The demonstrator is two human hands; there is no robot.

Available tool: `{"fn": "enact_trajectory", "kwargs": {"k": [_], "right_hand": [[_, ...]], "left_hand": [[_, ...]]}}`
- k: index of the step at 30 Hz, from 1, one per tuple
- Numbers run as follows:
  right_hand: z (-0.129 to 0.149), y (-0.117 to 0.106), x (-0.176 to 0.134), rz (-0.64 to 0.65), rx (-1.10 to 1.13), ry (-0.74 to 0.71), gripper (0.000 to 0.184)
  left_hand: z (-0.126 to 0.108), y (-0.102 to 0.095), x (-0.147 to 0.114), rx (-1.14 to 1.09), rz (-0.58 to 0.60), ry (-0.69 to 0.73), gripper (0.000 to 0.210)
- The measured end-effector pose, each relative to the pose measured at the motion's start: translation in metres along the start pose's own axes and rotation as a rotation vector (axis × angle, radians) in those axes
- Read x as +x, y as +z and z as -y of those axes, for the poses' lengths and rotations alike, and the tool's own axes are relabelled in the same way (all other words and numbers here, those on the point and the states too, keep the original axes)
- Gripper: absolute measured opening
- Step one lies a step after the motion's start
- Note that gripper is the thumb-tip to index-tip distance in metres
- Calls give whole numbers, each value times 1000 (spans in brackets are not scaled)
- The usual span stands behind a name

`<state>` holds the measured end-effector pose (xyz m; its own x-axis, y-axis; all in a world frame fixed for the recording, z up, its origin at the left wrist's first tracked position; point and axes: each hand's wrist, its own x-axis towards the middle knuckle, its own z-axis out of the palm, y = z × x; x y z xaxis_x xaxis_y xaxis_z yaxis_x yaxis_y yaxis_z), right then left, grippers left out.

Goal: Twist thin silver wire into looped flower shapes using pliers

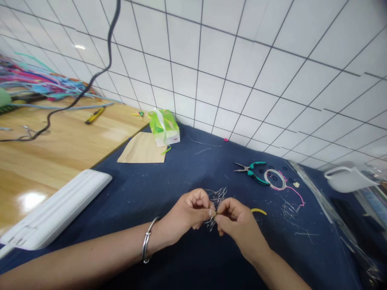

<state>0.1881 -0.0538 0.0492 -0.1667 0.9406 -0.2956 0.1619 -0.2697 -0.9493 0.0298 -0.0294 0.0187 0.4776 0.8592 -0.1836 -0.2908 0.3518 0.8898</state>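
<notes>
Noted far L of and beyond L hand [187, 209]: heap of coloured cords [39, 80] on wooden tabletop [69, 149]. Also L, nearer than heap: long white box [57, 209], at edge btwn tabletop and dark blue work surface [136, 189]. Observed beyond box: black cable [81, 93], hanging in front of tiled wall [184, 40]; then yellow/black knife [94, 115], flat on wood. Found beyond L hand, slightly L: brown paper [133, 151], w/ green/white tissue pack [165, 125] at its far R corner. Seen on L wrist: silver bangle [146, 241].

Confirmed L hand closed, thumb and fingers pinching wire bundle [219, 195]. Located bundle btwn both hands' fingertips, w/ thin strands splayed beyond and below. Confirmed R hand [237, 217] likewise closed, pinching same bundle nr L fingertips. Cannot tell exact strands per hand.

Recorded beyond R hand, to R: teal-handled pliers [256, 177], jaws parted. Just R of R hand: yellow strip [259, 211]. Further R: pale ring [266, 181] beside pliers' handles, loose wire scraps [288, 209], pink cord [298, 193]. Far R: white jug [347, 179], nr wall.
</notes>
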Motion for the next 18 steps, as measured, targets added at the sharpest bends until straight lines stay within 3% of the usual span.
{"fn": "enact_trajectory", "kwargs": {"k": [5, 14, 18], "right_hand": [[-3, -8, 1, 54, 227, 37, 7], [-6, -7, 2, -34, 26, -15, 10], [-6, -6, 2, -39, 40, -9, 11]], "left_hand": [[-2, -3, 1, 120, -17, 27, 18], [1, -7, 5, 235, -51, 73, 13], [0, -8, 2, 428, -84, 117, 5]]}}
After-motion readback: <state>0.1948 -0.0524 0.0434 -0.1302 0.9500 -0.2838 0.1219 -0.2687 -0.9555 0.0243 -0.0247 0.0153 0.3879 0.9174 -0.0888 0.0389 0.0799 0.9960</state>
